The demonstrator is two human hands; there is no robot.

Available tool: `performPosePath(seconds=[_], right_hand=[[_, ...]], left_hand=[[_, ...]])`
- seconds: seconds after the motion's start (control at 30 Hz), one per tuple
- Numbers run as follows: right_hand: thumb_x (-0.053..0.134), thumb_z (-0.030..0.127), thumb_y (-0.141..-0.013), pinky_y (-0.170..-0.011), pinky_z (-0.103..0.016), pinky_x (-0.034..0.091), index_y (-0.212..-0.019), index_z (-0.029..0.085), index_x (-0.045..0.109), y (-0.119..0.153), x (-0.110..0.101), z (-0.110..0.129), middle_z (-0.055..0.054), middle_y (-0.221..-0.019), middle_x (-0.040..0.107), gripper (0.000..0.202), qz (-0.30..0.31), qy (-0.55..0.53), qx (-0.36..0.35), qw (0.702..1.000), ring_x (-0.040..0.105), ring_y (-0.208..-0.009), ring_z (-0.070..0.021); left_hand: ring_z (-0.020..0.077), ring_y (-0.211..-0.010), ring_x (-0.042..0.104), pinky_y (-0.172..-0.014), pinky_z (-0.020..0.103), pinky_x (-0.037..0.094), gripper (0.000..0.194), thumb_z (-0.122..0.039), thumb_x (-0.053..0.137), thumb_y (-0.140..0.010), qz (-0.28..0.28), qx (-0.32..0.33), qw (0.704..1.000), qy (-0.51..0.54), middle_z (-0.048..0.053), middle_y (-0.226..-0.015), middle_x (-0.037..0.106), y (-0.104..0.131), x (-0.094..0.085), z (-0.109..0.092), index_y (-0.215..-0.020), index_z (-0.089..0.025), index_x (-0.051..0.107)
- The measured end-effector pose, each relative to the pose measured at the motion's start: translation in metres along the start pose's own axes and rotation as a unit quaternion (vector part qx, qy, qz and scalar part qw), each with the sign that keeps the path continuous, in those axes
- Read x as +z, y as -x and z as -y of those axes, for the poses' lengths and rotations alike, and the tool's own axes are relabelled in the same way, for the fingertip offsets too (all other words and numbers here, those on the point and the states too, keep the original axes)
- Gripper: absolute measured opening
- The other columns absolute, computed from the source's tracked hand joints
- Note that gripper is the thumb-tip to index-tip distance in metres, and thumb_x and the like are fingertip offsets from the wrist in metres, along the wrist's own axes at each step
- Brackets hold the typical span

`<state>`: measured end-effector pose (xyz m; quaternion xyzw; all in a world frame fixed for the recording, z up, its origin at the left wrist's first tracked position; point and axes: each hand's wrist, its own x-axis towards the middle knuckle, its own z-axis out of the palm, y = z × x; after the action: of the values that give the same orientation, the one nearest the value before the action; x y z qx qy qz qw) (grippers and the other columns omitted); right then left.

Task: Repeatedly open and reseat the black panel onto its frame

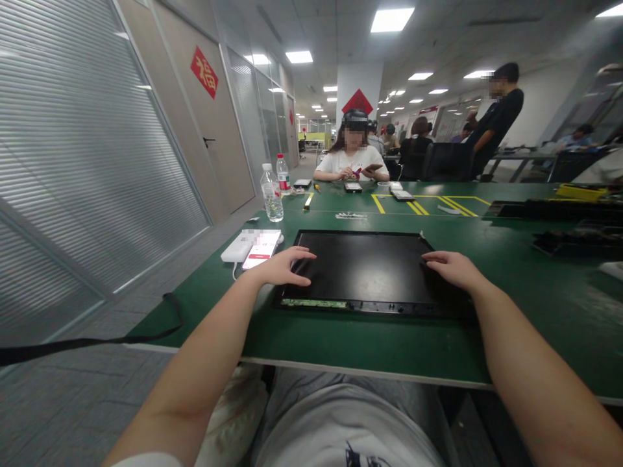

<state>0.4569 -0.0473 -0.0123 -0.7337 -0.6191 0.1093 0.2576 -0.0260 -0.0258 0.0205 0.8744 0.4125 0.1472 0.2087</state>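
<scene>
Two bare hands frame a black panel (360, 259), one at each short side. The left hand (287, 266) reaches over the left edge with thumb and fingers spread wide apart; no object sits between them. The right hand (452, 267) lies at the right edge, fingers extended and close together; whether it grips the rim cannot be told. Firm contact at the left hand is likewise unclear. The opposed placement would suit steadying the panel evenly from both ends.

The panel lies flat on the green table (370, 344), directly before the person and near the front edge, presumably for equal reach by both arms. Its long side runs parallel to that edge. A green circuit strip (314, 303) occupies the left part of the near border, exposed toward the person.

To the left, a lit phone (261, 248) rests just beside a white box (237, 248), with a white cable (234, 271) below. Behind them stand two upright bottles, one clear (272, 194), one red-capped (283, 174). Their position at the side probably keeps them out of the arms' way.

Beyond the panel, yellow tape (378, 204) marks the tabletop. A co-worker (353, 159) sits opposite, behind a small device (353, 187). Dark parts (530, 209) lie well apart at right.
</scene>
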Motion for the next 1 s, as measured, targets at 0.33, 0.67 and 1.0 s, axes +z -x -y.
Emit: performPosePath(seconds=[0.33, 0.67, 1.0], right_hand=[[0.061, 0.029, -0.08, -0.094, -0.041, 0.056, -0.11, 0.02, 0.082, -0.008, -0.007, -0.014, -0.013, -0.108, 0.078, 0.038, -0.091, 0.045, 0.126, 0.987, 0.072, -0.104, -0.032], [0.063, 0.031, -0.078, -0.078, -0.036, 0.057, -0.097, 0.02, 0.083, -0.01, 0.001, -0.021, -0.014, -0.094, 0.078, 0.029, 0.005, 0.114, 0.113, 0.987, 0.075, -0.092, -0.0315], [0.062, 0.034, -0.083, -0.081, -0.038, 0.056, -0.113, 0.014, 0.079, -0.009, 0.002, -0.018, -0.018, -0.112, 0.076, 0.04, 0.016, 0.138, 0.119, 0.983, 0.073, -0.103, -0.0341]], left_hand=[[0.039, -0.135, 0.06, -0.115, 0.049, 0.045, 0.05, -0.039, 0.066, -0.086, -0.079, -0.136, 0.986, -0.05, 0.018, -0.14, 0.066, -0.01, 0.017, 0.014, -0.132, -0.019, 0.062], [0.0349, -0.134, 0.062, -0.117, 0.045, 0.044, 0.04, -0.028, 0.058, -0.089, -0.085, -0.133, 0.986, -0.056, 0.014, -0.136, 0.072, -0.014, 0.021, 0.021, -0.128, -0.022, 0.066], [0.033, -0.141, 0.057, -0.118, 0.043, 0.043, 0.058, -0.014, 0.054, -0.086, -0.099, -0.175, 0.979, -0.028, 0.012, -0.15, 0.063, -0.01, 0.019, 0.015, -0.143, -0.02, 0.063]])
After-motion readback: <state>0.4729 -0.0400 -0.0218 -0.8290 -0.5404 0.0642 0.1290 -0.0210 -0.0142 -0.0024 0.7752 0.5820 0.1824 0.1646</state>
